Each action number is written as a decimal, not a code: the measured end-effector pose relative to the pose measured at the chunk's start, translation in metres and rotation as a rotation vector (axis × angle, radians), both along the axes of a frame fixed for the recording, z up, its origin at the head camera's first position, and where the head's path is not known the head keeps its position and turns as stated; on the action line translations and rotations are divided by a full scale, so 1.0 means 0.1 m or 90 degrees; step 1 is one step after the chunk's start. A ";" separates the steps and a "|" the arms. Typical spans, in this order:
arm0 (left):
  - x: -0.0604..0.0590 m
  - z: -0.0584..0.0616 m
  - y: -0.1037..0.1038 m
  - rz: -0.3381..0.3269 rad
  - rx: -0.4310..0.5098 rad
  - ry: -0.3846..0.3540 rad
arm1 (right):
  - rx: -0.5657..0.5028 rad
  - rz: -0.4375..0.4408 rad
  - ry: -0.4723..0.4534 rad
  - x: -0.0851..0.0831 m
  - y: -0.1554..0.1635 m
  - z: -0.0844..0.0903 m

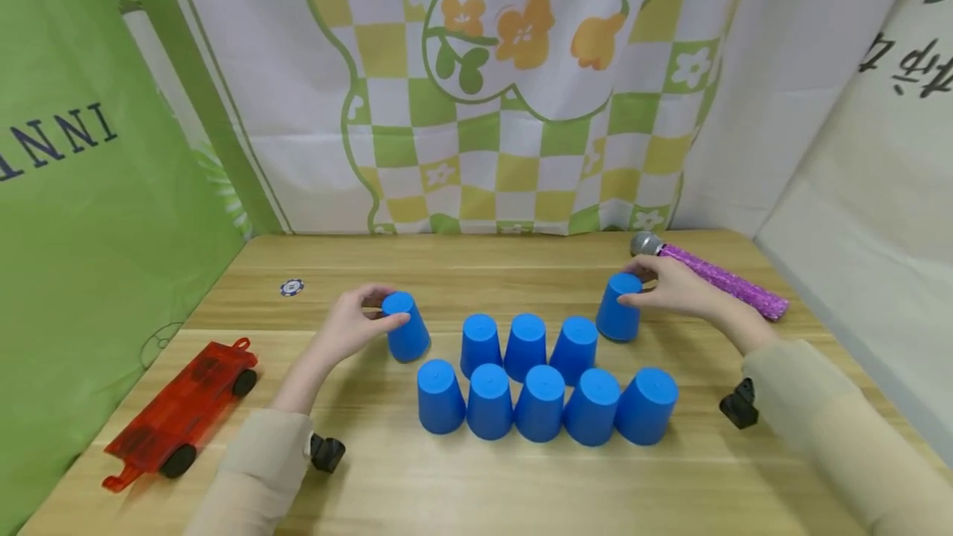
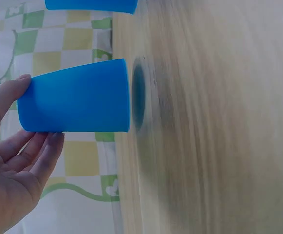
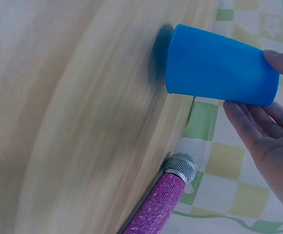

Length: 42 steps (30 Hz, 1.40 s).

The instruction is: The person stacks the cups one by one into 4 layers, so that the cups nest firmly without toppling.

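Observation:
My left hand [image 1: 353, 324] pinches an upside-down blue cup [image 1: 406, 327] near its base, left of the other cups. In the left wrist view that cup [image 2: 75, 97] hovers close over the table, a thin gap between its rim and its dark reflection. At the right, my right hand [image 1: 673, 284] holds another inverted blue cup [image 1: 619, 309] between thumb and fingers, its rim just off the wood in the right wrist view. Between the hands stand three inverted blue cups [image 1: 526, 347], with a front row of several more blue cups [image 1: 539, 405] nearer to me.
A red toy cart [image 1: 182, 408] with black wheels lies at the table's left edge. Farther back is a small blue-and-white poker chip [image 1: 292, 287]. The purple glittery microphone [image 1: 718, 275] lies behind my right hand. A patterned curtain [image 1: 514, 139] hangs behind the wooden table [image 1: 417, 486].

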<state>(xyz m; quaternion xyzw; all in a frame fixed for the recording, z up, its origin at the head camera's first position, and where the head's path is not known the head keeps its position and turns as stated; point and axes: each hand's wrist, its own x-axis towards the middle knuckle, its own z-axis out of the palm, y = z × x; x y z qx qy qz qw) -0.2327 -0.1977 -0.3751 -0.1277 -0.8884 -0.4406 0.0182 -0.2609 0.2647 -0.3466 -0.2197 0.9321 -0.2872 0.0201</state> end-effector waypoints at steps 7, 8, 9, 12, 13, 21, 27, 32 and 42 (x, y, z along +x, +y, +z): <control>-0.20 0.07 -0.03 0.005 -0.035 -0.007 | 0.051 0.000 -0.014 -0.14 -0.10 0.07; -0.22 0.09 -0.03 0.004 -0.040 -0.006 | 0.054 -0.001 -0.018 -0.16 -0.13 0.08; -0.25 0.10 -0.02 0.004 -0.046 -0.004 | 0.058 -0.001 -0.020 -0.18 -0.15 0.09; -0.33 0.14 0.02 0.003 -0.057 -0.012 | 0.067 -0.003 -0.028 -0.23 -0.21 0.12; -0.35 0.15 0.03 0.002 -0.060 -0.014 | 0.067 -0.003 -0.032 -0.24 -0.23 0.13; -0.50 0.12 0.18 -0.021 -0.068 -0.042 | 0.061 0.029 -0.049 -0.34 -0.33 0.10; -0.59 0.12 0.29 -0.045 -0.102 -0.046 | 0.076 0.038 -0.071 -0.39 -0.38 0.09; -0.65 0.14 0.40 -0.050 -0.124 -0.047 | 0.096 0.035 -0.078 -0.42 -0.42 0.12; -0.71 0.20 0.59 -0.058 -0.141 -0.057 | 0.109 0.039 -0.102 -0.44 -0.53 0.16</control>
